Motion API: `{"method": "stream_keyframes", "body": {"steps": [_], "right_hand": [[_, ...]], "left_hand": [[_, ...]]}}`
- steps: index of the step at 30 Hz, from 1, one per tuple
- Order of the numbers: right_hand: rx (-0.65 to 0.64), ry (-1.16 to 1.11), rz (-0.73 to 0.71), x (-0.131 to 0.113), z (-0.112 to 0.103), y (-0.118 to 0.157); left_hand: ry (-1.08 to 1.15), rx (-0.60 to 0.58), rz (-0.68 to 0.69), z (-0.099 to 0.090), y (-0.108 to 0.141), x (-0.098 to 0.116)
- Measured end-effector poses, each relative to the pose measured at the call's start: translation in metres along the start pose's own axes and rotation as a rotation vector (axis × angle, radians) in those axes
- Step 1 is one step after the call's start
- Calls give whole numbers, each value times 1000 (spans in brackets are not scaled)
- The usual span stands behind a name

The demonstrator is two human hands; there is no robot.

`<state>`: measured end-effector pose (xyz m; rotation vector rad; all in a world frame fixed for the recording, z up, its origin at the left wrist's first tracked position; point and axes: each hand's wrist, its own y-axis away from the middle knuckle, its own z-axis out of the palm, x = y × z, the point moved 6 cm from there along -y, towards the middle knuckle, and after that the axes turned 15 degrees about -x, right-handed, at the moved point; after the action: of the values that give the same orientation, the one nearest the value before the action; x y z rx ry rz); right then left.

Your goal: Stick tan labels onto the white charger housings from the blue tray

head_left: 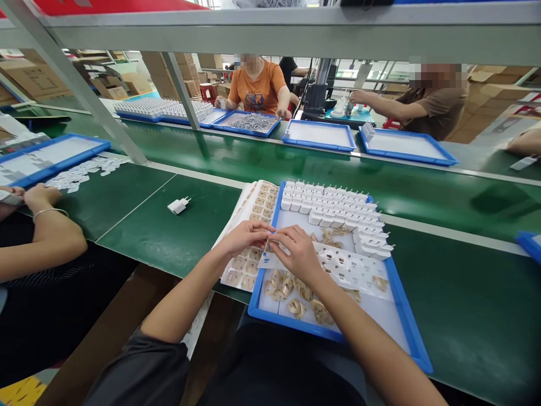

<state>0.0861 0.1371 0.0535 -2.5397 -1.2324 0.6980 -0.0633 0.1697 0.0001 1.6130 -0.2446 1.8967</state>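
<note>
My left hand (243, 239) and my right hand (298, 252) meet over the left side of a blue-rimmed tray (403, 304). Both have fingers pinched together on something small that the fingers mostly hide. Beneath my right hand a white perforated sheet (353, 268) lies across the tray. Rows of white plug adapters (338, 208) fill the tray's far part. Crumpled tan film pieces (321, 312) lie in its near part and some beyond the sheet. Left of the tray are stacked sheets of tan stickers (242, 269), partly under my left wrist.
A lone white adapter (178, 205) lies on the green table (139, 225). At the left, another person's hands (40, 197) are near white pieces (84, 172). Across the green belt (220, 155) are two seated people and several blue trays. A metal shelf (270, 39) spans overhead.
</note>
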Motion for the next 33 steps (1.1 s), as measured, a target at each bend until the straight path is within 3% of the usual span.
{"method": "stream_keyframes", "body": {"steps": [33], "right_hand": [[-30,-103,-7,15,7,8]], "left_hand": [[-129,-32,57,11,8,10]]}}
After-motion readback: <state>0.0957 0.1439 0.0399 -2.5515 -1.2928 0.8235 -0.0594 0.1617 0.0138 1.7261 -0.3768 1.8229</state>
